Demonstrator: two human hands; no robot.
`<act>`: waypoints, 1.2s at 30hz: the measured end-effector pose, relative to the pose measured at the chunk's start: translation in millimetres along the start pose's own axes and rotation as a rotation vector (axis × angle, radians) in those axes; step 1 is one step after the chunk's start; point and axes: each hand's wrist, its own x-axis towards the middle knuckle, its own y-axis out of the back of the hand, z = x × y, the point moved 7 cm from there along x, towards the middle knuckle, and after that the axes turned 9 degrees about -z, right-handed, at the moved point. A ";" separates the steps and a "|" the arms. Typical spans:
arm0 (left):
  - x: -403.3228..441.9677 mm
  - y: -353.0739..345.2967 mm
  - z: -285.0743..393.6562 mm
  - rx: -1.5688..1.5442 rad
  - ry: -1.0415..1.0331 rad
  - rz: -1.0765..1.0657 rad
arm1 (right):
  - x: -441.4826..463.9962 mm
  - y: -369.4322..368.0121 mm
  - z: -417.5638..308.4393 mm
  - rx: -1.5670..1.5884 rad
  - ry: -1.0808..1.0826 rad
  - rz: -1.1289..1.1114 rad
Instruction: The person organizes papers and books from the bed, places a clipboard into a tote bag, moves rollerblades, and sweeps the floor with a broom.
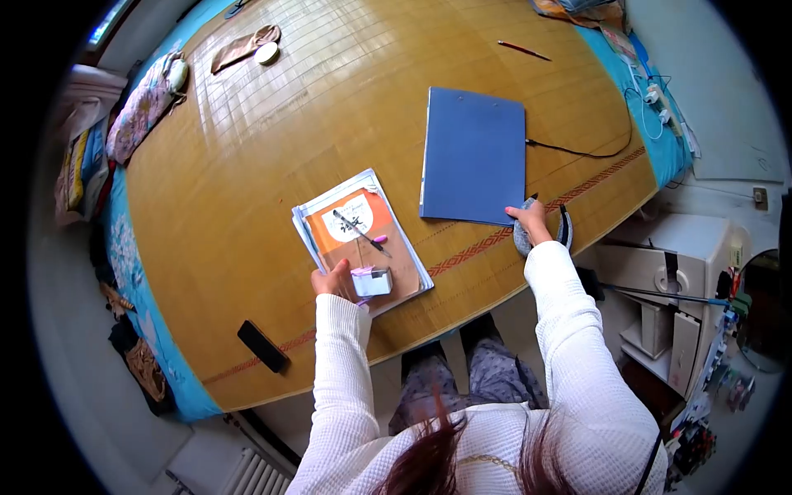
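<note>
My left hand (332, 280) rests at the lower left edge of a stack of papers and booklets (403, 262), its thumb over the edge and its fingers closed round it. On the stack's orange and brown cover lie a pen (360, 232), a small pink item (380, 239) and a small white box (373, 281). My right hand (530, 221) pinches the lower right corner of a flat blue folder (473, 157). Just beside and beneath that hand is a grey curved object (521, 239), partly hidden.
A black phone (263, 346) lies at the lower left of the mat-covered bed (223, 223). A dark cable (586, 154) runs right from the folder. Farther off are a red pencil (525, 50), a round lid (266, 54) and a tan cloth (238, 52). White drawers (660, 256) stand at right.
</note>
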 end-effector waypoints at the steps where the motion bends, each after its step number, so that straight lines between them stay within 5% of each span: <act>1: 0.4 -0.1 -0.4 0.018 -0.051 0.022 | -2.8 -2.5 -1.3 0.117 0.022 -0.074; 4: -7.1 1.8 -3.0 0.151 -0.146 0.156 | -12.6 0.5 -8.3 0.134 0.158 -0.116; 6: -19.8 5.2 -5.6 0.270 -0.178 0.275 | -33.2 28.9 -27.5 -0.079 0.488 0.354; 8: -39.3 6.7 9.7 0.283 -0.360 0.425 | -82.0 34.8 -60.8 -0.026 0.561 0.303; 10: -53.0 5.7 15.4 0.388 -0.271 0.492 | -121.1 2.6 -90.6 -0.062 0.620 -0.086; 12: -53.9 5.9 14.0 0.366 -0.226 0.474 | -149.3 -29.3 -113.1 -0.230 0.894 -0.076; 16: -33.2 1.1 -4.6 -0.140 -0.293 0.163 | -172.9 -109.9 -126.6 -0.091 0.854 -0.374; 18: -37.1 1.9 -5.7 -0.185 -0.295 0.124 | -172.4 -135.1 -128.0 -0.122 0.754 -0.363; 21: -42.3 -21.5 -15.5 -0.482 -0.074 -0.254 | -172.0 -154.4 -123.8 -0.189 0.577 -0.331; 25: -61.2 -42.8 -4.6 -0.688 -0.062 -0.510 | -162.6 -162.0 -113.4 -0.209 0.439 -0.323; 36: -74.1 -43.0 -10.7 -0.838 -0.114 -0.626 | -187.0 -135.0 -152.0 -0.249 0.591 -0.138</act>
